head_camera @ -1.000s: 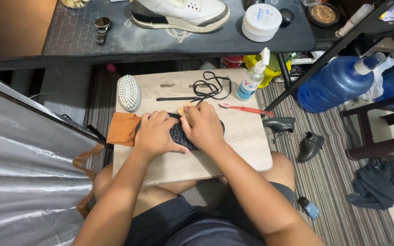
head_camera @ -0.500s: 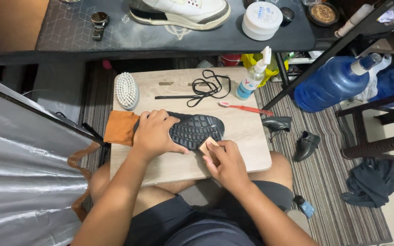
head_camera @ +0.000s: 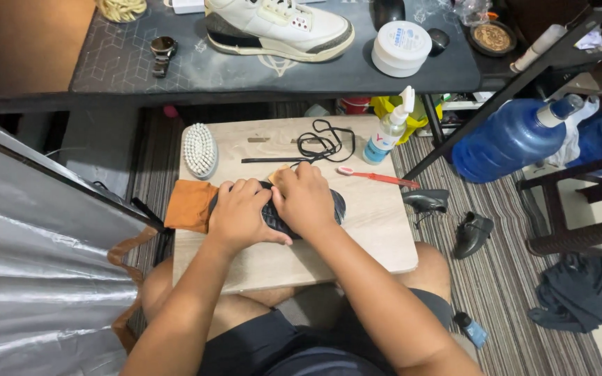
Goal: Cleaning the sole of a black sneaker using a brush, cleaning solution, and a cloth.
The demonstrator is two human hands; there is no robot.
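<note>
Black shoe [head_camera: 336,205], sole up, mid-surface [head_camera: 357,244]: left hand [head_camera: 242,216] fingers curled holding it down; right hand [head_camera: 306,200] fingers clasping tan pad [head_camera: 278,174] against sole. Orange cloth [head_camera: 189,205] at left edge.

A light wooden worktop [head_camera: 357,244] rests across the person's lap, carrying a white bristle brush [head_camera: 200,149], an orange cloth [head_camera: 191,205], a dark shoe [head_camera: 332,207] lying sole up, loose black laces [head_camera: 322,143], a small spray bottle [head_camera: 389,129] and a red toothbrush [head_camera: 377,177]. Behind it, a dark desk [head_camera: 175,69] holds a white sneaker [head_camera: 276,28], a round white tub [head_camera: 401,47] and a wristwatch [head_camera: 162,53].
</note>
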